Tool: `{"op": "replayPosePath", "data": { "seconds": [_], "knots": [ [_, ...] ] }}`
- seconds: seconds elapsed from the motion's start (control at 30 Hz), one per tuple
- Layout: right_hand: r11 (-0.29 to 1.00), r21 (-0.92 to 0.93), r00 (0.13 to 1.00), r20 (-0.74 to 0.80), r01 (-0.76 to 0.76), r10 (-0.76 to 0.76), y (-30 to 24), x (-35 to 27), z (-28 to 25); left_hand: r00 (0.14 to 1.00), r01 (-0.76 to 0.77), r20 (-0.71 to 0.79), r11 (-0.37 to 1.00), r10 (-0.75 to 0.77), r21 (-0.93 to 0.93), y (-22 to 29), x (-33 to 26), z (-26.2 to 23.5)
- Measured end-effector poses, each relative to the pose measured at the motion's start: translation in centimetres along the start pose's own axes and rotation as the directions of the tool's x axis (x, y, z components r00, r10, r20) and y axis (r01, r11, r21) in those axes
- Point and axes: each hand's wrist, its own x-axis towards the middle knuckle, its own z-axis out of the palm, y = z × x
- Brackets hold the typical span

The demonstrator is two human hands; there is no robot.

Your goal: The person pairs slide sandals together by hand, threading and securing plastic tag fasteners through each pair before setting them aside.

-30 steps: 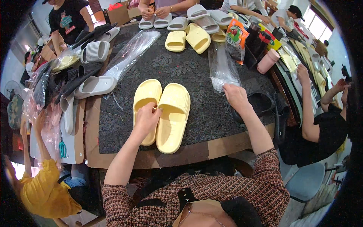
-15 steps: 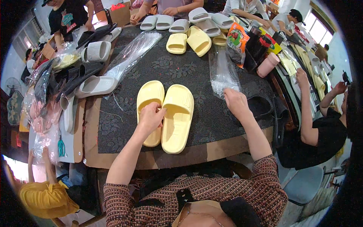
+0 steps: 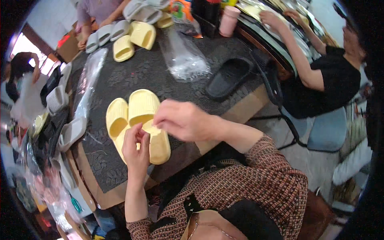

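A pair of yellow slide slippers, the left slipper (image 3: 117,116) and the right slipper (image 3: 160,146), lies side by side on the dark patterned mat, toes pointing away. Over their heel halves is my left hand (image 3: 135,150), its fingers bent and thumb apart, with nothing visible in it. My right hand (image 3: 186,121) hovers above the right slipper, fingertips pinched together and slightly blurred. Whatever it may hold is too small or hidden to name. Farther off lies a bundle of clear plastic strips (image 3: 186,66), apart from both hands.
Yellow slippers (image 3: 143,35) and grey slippers (image 3: 105,34) stand at the far edge, a pink bottle (image 3: 229,21) beside them. Black slippers (image 3: 229,78) lie right. Another clear bundle (image 3: 90,80) and a grey slipper (image 3: 73,134) are left. A co-worker (image 3: 316,76) sits right.
My left hand has let go of the left yellow slipper. My right hand has come from the clear plastic bundle to above the pair. The view has turned, shifting everything.
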Motion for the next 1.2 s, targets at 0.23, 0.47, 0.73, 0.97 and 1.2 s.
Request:
{"op": "replayPosePath", "data": {
  "seconds": [0.23,0.47,0.73,0.97,1.2],
  "knots": [
    [0.964,0.236,0.992,-0.007,0.125,-0.127,-2.3,0.8,2.4,0.995,-0.061,-0.090,0.978,0.044,-0.200,2.0,-2.9,0.7],
    [0.982,0.188,0.997,0.083,-0.017,0.002,-1.9,0.6,2.7,0.998,-0.006,0.051,0.947,0.024,-0.321,1.7,-2.5,0.8],
    [0.990,0.124,0.988,0.145,-0.071,0.052,-0.7,-0.1,3.7,0.954,0.295,0.144,0.752,-0.262,-0.589,1.8,-2.9,-0.4],
    [0.922,0.012,0.866,0.350,-0.386,0.358,-1.9,-0.8,3.9,0.966,0.125,-0.042,0.599,-0.256,-0.791,1.6,-2.9,-3.4],
    [0.978,-0.083,0.857,0.472,-0.189,0.206,-1.1,-0.3,3.2,0.908,0.063,-0.059,0.274,-0.415,-0.960,0.6,-3.9,-6.7]
  ]
}}
